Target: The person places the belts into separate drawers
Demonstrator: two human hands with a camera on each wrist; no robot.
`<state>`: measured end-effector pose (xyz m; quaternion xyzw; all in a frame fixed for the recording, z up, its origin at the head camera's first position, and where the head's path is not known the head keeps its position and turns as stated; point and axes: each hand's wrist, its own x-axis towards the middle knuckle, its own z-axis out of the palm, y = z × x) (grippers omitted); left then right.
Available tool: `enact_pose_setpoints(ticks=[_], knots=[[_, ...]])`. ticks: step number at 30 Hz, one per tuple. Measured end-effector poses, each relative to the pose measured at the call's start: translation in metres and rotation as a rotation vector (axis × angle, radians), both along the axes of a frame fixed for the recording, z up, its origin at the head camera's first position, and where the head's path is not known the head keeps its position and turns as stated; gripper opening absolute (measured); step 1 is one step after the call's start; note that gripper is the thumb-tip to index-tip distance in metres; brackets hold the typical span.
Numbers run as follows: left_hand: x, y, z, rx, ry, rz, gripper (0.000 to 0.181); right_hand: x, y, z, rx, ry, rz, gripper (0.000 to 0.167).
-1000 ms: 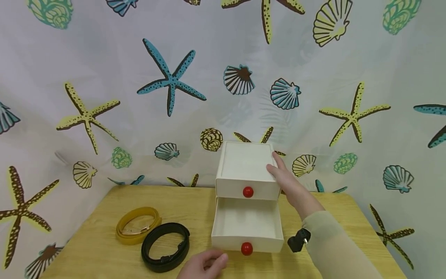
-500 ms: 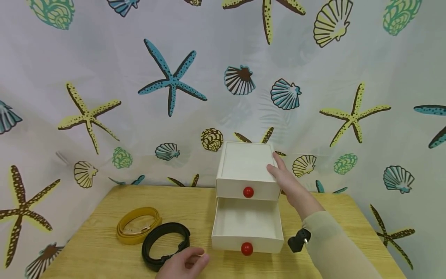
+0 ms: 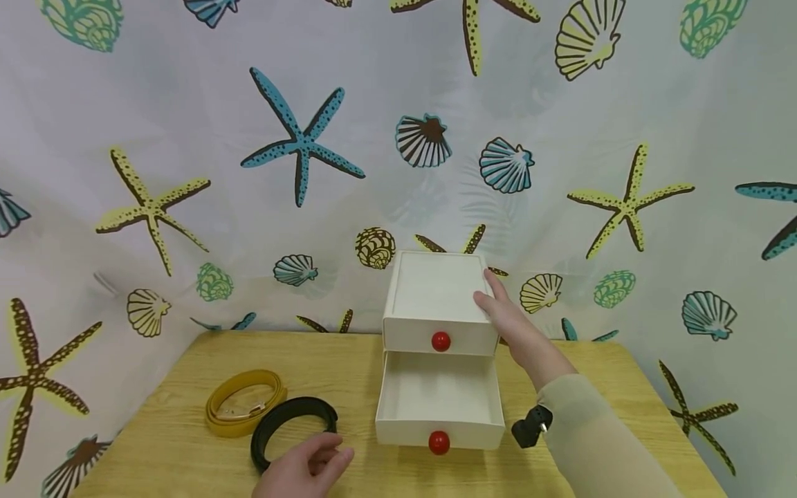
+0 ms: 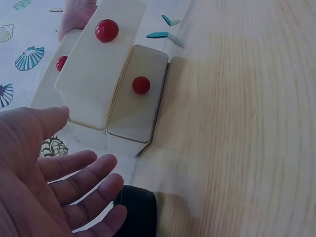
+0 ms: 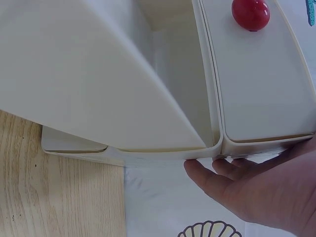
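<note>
A small white drawer cabinet (image 3: pixel 436 287) with red knobs stands on the table, its middle drawer (image 3: pixel 438 398) pulled out. In the left wrist view the bottom drawer (image 4: pixel 133 108) is closed, as is the one on top. My right hand (image 3: pixel 517 328) rests on the cabinet's top right edge, thumb on top; the right wrist view shows fingers (image 5: pixel 210 180) against the side wall. My left hand (image 3: pixel 305 467) is over the near part of a coiled black belt (image 3: pixel 292 408), fingers loosely bent and holding nothing. Part of that belt is hidden behind the hand.
A coiled yellow belt (image 3: pixel 245 401) with a metal buckle lies left of the black one. The wooden table (image 3: pixel 349 360) reaches back to a hanging cloth (image 3: pixel 386 69) printed with starfish and shells. A black device (image 3: pixel 532 425) is strapped at the right wrist.
My left hand has moved left, from beside the pulled-out drawer's front to over the black belt. The right hand stays on the cabinet, and the drawer has not moved.
</note>
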<state>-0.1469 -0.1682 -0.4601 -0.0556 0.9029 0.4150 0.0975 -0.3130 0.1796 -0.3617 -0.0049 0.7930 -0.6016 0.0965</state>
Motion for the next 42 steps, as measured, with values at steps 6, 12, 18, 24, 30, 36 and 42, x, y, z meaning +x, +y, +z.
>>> enact_pose_setpoints(ticks=[6, 12, 18, 24, 30, 36, 42], knots=[[0.003, -0.009, 0.005, -0.026, 0.084, 0.02, 0.066, 0.001, 0.0, 0.001, 0.005, -0.001, -0.001, 0.073], [0.0, -0.02, 0.01, -0.123, 0.124, 0.018, 0.069, 0.0, -0.001, 0.001, 0.005, 0.001, -0.001, 0.073], [-0.006, -0.032, 0.012, -0.3, 0.258, -0.056, 0.067, -0.001, -0.002, 0.001, -0.004, -0.006, 0.002, 0.073], [-0.009, -0.041, 0.001, -0.436, 0.411, -0.122, 0.069, -0.001, -0.002, 0.0, -0.001, -0.005, 0.002, 0.073], [-0.011, -0.049, -0.015, -0.521, 0.426, -0.148, 0.074, 0.0, -0.002, 0.001, -0.006, 0.0, 0.002, 0.073], [-0.015, -0.059, -0.028, -0.573, 0.413, -0.19, 0.081, 0.0, -0.002, 0.0, -0.002, -0.001, 0.0, 0.073], [-0.016, -0.067, -0.037, -0.573, 0.427, -0.222, 0.083, 0.0, 0.0, 0.001, -0.014, 0.008, 0.005, 0.073]])
